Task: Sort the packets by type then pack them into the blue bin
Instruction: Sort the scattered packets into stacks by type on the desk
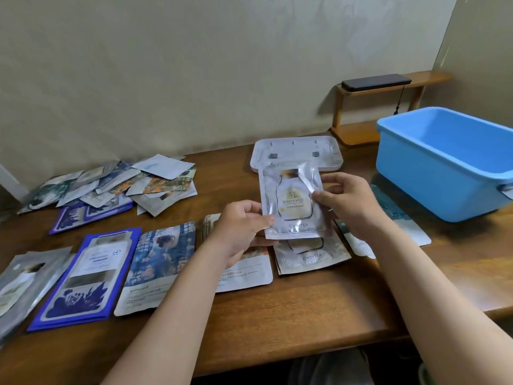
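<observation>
A white packet with a bottle picture (294, 201) is lifted above the table. My left hand (244, 229) pinches its lower left edge and my right hand (347, 204) pinches its right edge. Below it lies a matching bottle packet (311, 258) on the wooden table (291, 315). Sorted piles lie along the front: a grey packet (19, 284), a blue-bordered packet (83, 276), a packet with a painted woman (155, 262) and a white one (244, 273) partly under my left arm. An unsorted heap (111, 184) lies at the back left. The blue bin (449, 159) stands at the right.
A white tray-like lid (297, 152) lies behind the held packet. Another packet (399, 226) lies under my right forearm, in front of the bin. A small wooden shelf (383, 107) with a black device stands against the wall at the back right.
</observation>
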Motion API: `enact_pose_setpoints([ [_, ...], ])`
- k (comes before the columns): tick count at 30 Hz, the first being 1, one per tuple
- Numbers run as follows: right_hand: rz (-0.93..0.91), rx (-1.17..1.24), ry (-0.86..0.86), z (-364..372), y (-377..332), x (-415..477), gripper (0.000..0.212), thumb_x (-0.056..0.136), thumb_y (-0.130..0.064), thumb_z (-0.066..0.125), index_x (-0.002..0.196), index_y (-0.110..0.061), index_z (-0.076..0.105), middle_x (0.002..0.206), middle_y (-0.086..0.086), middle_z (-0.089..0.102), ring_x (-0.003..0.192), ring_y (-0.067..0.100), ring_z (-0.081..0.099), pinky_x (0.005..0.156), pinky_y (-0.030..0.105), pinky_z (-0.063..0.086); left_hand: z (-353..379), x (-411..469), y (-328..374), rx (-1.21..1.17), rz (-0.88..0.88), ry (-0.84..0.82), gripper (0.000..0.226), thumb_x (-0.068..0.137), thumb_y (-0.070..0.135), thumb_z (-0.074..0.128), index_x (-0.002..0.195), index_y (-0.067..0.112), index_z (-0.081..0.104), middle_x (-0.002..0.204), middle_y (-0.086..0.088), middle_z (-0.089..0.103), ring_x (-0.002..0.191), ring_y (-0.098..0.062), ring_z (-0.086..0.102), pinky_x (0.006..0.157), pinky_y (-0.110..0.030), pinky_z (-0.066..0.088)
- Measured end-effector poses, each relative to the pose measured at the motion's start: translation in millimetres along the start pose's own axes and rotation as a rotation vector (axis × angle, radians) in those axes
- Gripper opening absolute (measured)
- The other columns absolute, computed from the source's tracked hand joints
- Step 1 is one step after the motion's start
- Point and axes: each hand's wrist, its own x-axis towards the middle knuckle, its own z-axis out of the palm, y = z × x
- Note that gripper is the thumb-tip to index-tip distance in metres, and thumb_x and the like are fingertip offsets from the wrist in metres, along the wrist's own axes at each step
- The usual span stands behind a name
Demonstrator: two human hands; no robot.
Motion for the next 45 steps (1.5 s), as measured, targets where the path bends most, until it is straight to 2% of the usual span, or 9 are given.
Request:
enact_pose_setpoints([
  [9,0.012,-0.130,-0.046,-11,11,3,0.048,0.090,-0.012,0.075,0.133,-0.023,0.057,0.084,0.012,0.075,0.052,0.017,0.062,0.044,0.027,0.049,-3,-8,2,-0.009,-0.080,-0.088,0.020,0.095,0.003,0.069,0.114,-0.003,0.063,0.098,-0.023,0.076,0.073,-0.028,0.075,0.051,-0.028,0.059],
  [20,0.000,-0.788,-0.028,-9,7,-3,0.041,0.090,-0.034,0.072,0.129,-0.026,0.060,0.096,-0.006,0.070,0.085,0.014,0.064,0.079,0.040,0.059,-1,-6,-5,0.318,-0.019,0.028,0.017,0.101,0.011,0.060,0.091,0.003,0.072,0.080,-0.012,0.077,0.069,-0.028,0.077,0.057,-0.036,0.061],
  [25,0.124,-0.631,0.010,-5,3,-2,0.037,0.086,-0.032,0.076,0.120,-0.022,0.065,0.083,-0.001,0.071,0.062,0.014,0.065,0.063,0.035,0.055,-2,-3,-10,0.306,0.025,0.125,0.008,0.098,0.009,0.065,0.098,0.013,0.071,0.091,-0.007,0.078,0.075,-0.017,0.078,0.067,-0.040,0.065],
  [28,0.139,-0.544,-0.003,-3,2,-2,0.010,0.086,-0.027,0.077,0.087,-0.029,0.067,0.075,0.003,0.072,0.052,0.018,0.064,0.052,0.033,0.053,-1,-3,-12,0.308,0.040,0.140,0.009,0.097,0.009,0.065,0.100,0.014,0.071,0.092,-0.006,0.078,0.076,-0.015,0.078,0.067,-0.040,0.065],
  [30,0.107,-0.501,-0.003,-3,2,-3,0.017,0.086,-0.023,0.078,0.077,-0.031,0.066,0.074,-0.003,0.071,0.058,0.012,0.066,0.053,0.029,0.054,-1,-4,-13,0.312,0.049,0.148,0.010,0.097,0.009,0.066,0.104,0.013,0.071,0.092,-0.006,0.078,0.076,-0.014,0.078,0.066,-0.039,0.065],
  [33,0.153,-0.308,-0.047,-2,-2,-6,0.013,0.087,-0.017,0.079,0.086,-0.024,0.068,0.078,-0.003,0.072,0.054,0.001,0.068,0.043,0.015,0.046,0,-4,-13,0.311,0.062,0.148,0.011,0.096,0.008,0.065,0.105,0.013,0.071,0.091,-0.006,0.077,0.076,-0.014,0.078,0.065,-0.039,0.065],
  [36,0.267,-0.206,-0.140,-3,-3,-5,0.016,0.087,-0.007,0.077,0.101,-0.010,0.069,0.090,0.010,0.076,0.071,0.019,0.076,0.062,0.031,0.061,-1,-4,-13,0.302,0.061,0.144,0.011,0.097,0.007,0.064,0.103,0.014,0.071,0.091,-0.006,0.077,0.076,-0.014,0.078,0.065,-0.040,0.065],
  [38,0.278,-0.115,-0.102,-10,-7,-5,0.015,0.088,0.000,0.072,0.102,-0.005,0.066,0.092,0.014,0.074,0.073,0.026,0.076,0.065,0.041,0.063,-2,-4,-13,0.278,0.050,0.140,0.011,0.097,0.006,0.063,0.102,0.013,0.070,0.094,-0.007,0.077,0.076,-0.015,0.078,0.065,-0.039,0.065],
  [45,0.258,0.286,0.124,-45,-15,-4,0.015,0.095,0.001,0.058,0.106,-0.008,0.063,0.098,0.016,0.073,0.074,0.024,0.077,0.049,0.032,0.060,-2,-4,-12,0.277,0.031,0.144,0.013,0.098,0.007,0.063,0.108,0.013,0.069,0.100,-0.005,0.077,0.078,-0.013,0.078,0.068,-0.040,0.066],
])
